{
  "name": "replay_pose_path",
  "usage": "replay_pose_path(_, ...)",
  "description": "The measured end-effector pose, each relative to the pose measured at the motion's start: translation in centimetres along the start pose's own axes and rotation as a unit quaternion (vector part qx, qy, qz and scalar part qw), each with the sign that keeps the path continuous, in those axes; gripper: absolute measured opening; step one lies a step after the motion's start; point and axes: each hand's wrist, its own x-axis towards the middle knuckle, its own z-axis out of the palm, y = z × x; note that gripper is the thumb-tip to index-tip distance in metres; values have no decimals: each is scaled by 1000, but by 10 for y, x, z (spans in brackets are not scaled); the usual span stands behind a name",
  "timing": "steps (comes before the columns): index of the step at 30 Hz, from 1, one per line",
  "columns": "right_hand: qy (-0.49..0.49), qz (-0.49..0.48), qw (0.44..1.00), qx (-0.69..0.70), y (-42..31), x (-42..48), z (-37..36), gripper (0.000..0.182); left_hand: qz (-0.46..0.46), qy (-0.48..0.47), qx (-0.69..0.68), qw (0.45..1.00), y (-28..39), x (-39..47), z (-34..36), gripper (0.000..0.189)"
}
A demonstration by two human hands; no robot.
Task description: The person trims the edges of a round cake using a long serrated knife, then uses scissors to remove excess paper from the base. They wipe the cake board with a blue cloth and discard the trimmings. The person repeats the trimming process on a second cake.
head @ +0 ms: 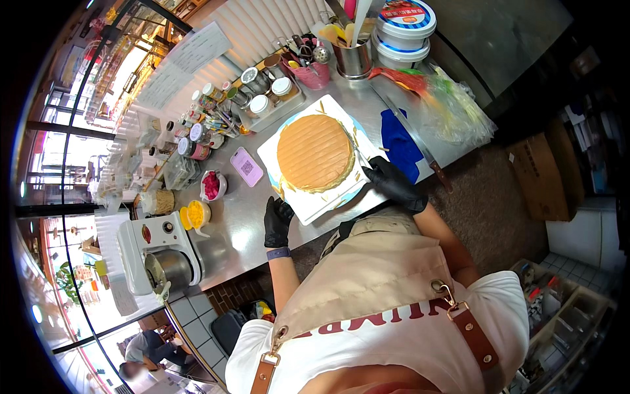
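Note:
A round sponge cake (315, 152) with a brown top marked by parallel lines lies on a square white board (315, 214). Beneath the board, parts of a light-blue round base (350, 197) show. My right hand (393, 184), in a black glove, grips a slim metal knife or spatula (358, 149), its blade along the cake's right side. My left hand (278, 224), also black-gloved, is at the lower left edge of the board and base; its fingertips are partly hidden, so its grip is unclear. Thin brown cake trimmings (339, 203) lie scattered on the board.
A long wooden-handled knife (411, 133) lies across a blue cloth (399, 140), its handle past the steel table's edge. Left are a phone (246, 167), bowls of pink (211, 186) and yellow pieces (197, 215), and a stand mixer (162, 251). Jars (260, 104) and tool holders (352, 59) line the back.

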Motion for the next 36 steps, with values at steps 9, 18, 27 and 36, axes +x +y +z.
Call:
replay_pose_path(9,5,-45,998,50,19,-11,0,33,9,57,16,998,-2,-3,6,38)
replay_pose_path(18,3,17,1000,-12,19,-4,7,38,-9,22,22,999,1,-5,10,38)
replay_pose_path(27,-31,-112,991,61,27,27,-8,39,12,90,0,996,0,1,12,37)
replay_pose_path(36,-41,-28,994,96,33,31,-12,34,17,47,-2,999,3,-1,9,39)
